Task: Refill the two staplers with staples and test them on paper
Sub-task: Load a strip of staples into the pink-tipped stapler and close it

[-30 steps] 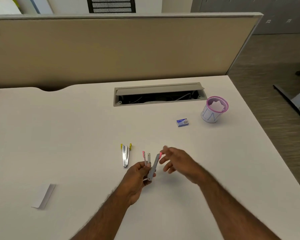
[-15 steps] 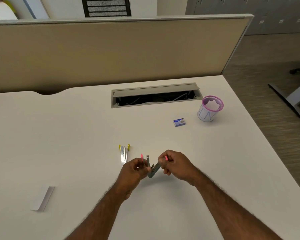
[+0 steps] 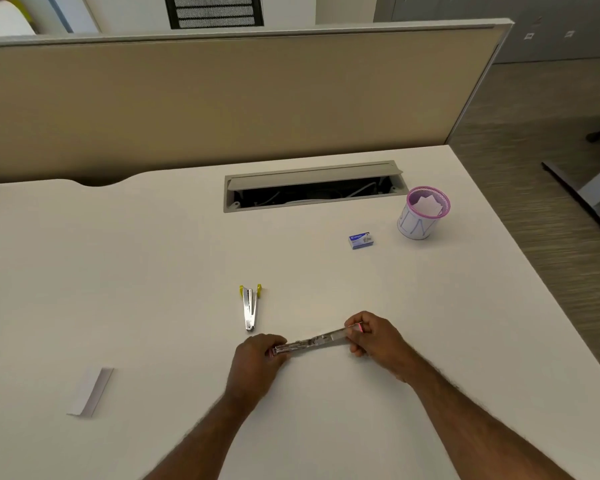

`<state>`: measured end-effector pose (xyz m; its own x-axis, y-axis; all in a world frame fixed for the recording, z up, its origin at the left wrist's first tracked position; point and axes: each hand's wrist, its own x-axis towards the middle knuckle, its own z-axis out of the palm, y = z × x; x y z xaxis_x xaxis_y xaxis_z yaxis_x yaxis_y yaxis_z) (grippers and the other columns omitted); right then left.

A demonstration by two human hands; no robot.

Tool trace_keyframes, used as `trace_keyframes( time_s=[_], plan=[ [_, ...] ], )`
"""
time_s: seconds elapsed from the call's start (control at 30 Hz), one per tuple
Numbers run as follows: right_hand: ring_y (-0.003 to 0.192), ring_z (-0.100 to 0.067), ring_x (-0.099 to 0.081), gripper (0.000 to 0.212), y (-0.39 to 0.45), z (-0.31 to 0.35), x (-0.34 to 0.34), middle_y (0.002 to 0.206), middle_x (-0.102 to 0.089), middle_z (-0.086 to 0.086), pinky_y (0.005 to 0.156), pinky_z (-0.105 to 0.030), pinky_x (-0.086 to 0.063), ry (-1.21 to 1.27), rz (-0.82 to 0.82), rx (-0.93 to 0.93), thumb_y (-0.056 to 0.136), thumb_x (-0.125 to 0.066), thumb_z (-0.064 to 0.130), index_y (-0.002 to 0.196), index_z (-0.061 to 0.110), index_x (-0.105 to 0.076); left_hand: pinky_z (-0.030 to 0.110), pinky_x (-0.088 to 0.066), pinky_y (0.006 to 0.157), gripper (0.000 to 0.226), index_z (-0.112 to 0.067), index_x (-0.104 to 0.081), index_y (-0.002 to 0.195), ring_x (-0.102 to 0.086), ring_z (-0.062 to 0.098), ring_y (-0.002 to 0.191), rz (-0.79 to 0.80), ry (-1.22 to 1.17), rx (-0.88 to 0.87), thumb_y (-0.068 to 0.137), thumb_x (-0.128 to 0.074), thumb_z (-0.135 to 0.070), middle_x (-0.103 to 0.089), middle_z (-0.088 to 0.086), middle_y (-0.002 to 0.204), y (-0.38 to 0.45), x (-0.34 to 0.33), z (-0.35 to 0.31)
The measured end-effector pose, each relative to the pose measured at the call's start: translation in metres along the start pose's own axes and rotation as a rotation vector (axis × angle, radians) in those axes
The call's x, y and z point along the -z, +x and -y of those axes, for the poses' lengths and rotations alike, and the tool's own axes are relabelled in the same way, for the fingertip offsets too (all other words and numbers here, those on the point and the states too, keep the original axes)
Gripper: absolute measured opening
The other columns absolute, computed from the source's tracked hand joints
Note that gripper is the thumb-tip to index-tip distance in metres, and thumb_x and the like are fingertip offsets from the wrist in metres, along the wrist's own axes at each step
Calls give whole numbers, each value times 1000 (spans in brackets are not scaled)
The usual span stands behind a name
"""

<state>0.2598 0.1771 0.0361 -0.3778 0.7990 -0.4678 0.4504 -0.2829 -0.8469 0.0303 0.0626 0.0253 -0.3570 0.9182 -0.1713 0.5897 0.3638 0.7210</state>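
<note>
Held low over the white worktop point(image 3: 153, 271), near the front edge: a small metal stapler with pink plastic tips point(image 3: 312, 341), swung fully open into one long strip. Left hand point(image 3: 257, 362) curled round one end, fingers wrapped on the pink-tipped part; right hand point(image 3: 374, 336) pinching the other end between thumb and fingertips, the pink tip showing just at the grip. Spread flat this way, presumably to lay the staple channel bare for loading; whether any staples sit in it, too small to tell. Just behind the left hand, lying on the worktop, a second small metal stapler with yellow plastic tips point(image 3: 250, 306), slightly parted and untouched, likely waiting its turn. Well apart to the right and farther back, a small blue staple box point(image 3: 360, 240), within reach of the right hand once that end is let go. Beside it, a pink-rimmed mesh cup with white paper inside point(image 3: 423, 213). Off to the left, a folded white paper strip point(image 3: 90, 391), probably set aside for the test. Refilling judged barely begun.
</note>
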Motion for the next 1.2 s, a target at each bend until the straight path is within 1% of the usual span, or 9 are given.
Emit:
trace_keyframes(
  time_s=[0.17,0.3,0.53,0.67,0.73,0.83,0.93,1.03,1.2],
  plan=[
    [62,-16,-56,22,6,-6,4,65,-57,7,59,-32,-46,-556,-115,136,85,-61,48,91,27,-56,25,-44,76,13,-23,-73,96,-53,14,93,-30,233,-184,83,-69,-22,-62,-7,94,5,-3,3],
    [77,-27,-63,41,9,-11,6,76,-63,1,63,-29,-41,-695,-265,117,84,-45,70,94,30,-49,33,-50,74,14,-19,-72,98,-55,22,92,-16,301,-279,85,-67,-21,-62,-1,97,10,-4,0],
    [84,-30,-65,40,7,-15,4,87,-70,-2,69,-33,-47,-637,-370,113,89,-43,64,95,25,-51,34,-47,79,21,-16,-69,106,-53,24,93,22,308,-313,86,-65,-18,-61,3,100,14,-5,0],
    [83,-31,-65,39,9,-13,3,85,-71,-5,66,-32,-47,-568,-420,109,91,-45,58,96,21,-53,36,-47,86,37,-14,-65,117,-54,26,97,32,343,-345,81,-69,-24,-62,4,106,14,-4,0],
    [83,-31,-65,38,12,-10,4,85,-71,-7,68,-33,-49,-546,-426,106,91,-46,56,96,20,-55,35,-48,85,38,-13,-64,117,-56,26,95,-15,340,-371,81,-70,-26,-62,5,104,15,-2,-3],
    [83,-31,-65,36,17,-5,5,82,-70,-7,72,-37,-53,-499,-441,115,92,-48,54,95,19,-56,36,-49,83,27,-11,-67,109,-58,28,92,-223,270,-373,87,-64,-27,-65,6,98,21,4,-8],
    [82,-31,-65,34,23,-1,7,82,-69,-8,73,-39,-53,-474,-450,123,92,-50,51,94,17,-56,35,-45,77,24,-11,-66,100,-54,28,86,-432,214,-294,91,-54,-30,-64,8,94,33,19,-4],
    [84,-31,-65,33,28,-2,7,86,-70,-9,75,-40,-54,-477,-449,112,92,-51,48,96,16,-57,36,-42,77,20,-10,-65,97,-54,30,86,-534,173,-182,92,-49,-22,-62,9,92,43,38,13],
    [89,-31,-64,30,40,3,9,89,-70,-11,78,-35,-50,-448,-477,117,92,-56,38,106,11,-58,46,-45,92,30,-6,-58,119,-51,36,112,-465,243,108,92,-49,-16,-57,15,119,46,58,55]
  ],
)
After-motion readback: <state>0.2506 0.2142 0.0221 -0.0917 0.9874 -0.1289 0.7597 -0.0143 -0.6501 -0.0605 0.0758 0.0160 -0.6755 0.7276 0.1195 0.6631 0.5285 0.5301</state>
